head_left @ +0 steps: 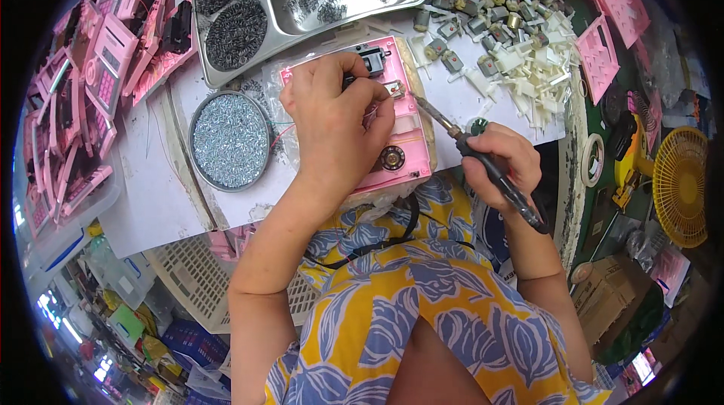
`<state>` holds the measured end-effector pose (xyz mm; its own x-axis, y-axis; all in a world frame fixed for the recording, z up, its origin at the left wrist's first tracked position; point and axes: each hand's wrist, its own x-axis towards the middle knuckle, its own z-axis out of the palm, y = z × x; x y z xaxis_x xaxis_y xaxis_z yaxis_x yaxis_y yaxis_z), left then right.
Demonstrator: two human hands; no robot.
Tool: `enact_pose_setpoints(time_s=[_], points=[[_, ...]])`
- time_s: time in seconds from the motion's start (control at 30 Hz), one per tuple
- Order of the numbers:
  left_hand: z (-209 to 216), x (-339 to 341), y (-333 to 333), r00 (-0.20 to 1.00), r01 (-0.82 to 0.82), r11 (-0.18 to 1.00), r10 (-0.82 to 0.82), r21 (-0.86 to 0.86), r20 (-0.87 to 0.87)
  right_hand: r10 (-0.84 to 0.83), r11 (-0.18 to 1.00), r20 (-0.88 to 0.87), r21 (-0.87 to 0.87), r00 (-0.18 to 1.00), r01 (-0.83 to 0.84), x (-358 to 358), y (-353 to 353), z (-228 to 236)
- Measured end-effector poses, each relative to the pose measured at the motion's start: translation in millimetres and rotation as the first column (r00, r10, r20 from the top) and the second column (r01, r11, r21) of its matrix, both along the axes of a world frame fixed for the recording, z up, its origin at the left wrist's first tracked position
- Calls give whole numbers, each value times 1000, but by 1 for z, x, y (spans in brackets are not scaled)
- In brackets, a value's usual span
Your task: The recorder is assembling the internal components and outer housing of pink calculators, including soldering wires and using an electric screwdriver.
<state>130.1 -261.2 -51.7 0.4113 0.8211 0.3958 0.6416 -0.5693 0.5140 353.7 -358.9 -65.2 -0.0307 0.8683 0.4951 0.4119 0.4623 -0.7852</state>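
A pink plastic casing (411, 130) lies in front of me on a light-coloured pad, with a small metal motor (395, 89), a black part (373, 62) and a round black speaker (392, 158) in it. My left hand (332, 118) rests over the casing's left side, thumb and fingers pinched near the motor; what they grip is hidden. A thin red wire shows beside this hand. My right hand (501, 167) is wrapped round the dark handle of a soldering iron (494, 171), its tip angled to the casing beside the motor. A small green thing (477, 127) is by the right fingertips.
A round tin (264, 160) of small silvery pieces stands left. Behind it is a metal tray (283, 16) of dark springs. Several small motors (486, 65) and white plastic parts (539, 77) are heaped at the back right. Pink casings (109, 58) pile up far left. A yellow fan (680, 186) is right.
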Motion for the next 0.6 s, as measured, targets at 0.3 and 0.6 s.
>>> enact_pose_setpoints(time_s=[0.3, 0.6], points=[[-1, 0, 0, 1000, 2, 1000, -2, 22, -11, 56, 998, 51, 20, 997, -57, -1, 6, 4], [2, 2, 1, 999, 4, 998, -2, 68, -37, -33, 999, 0, -30, 999, 33, 5, 8, 10]])
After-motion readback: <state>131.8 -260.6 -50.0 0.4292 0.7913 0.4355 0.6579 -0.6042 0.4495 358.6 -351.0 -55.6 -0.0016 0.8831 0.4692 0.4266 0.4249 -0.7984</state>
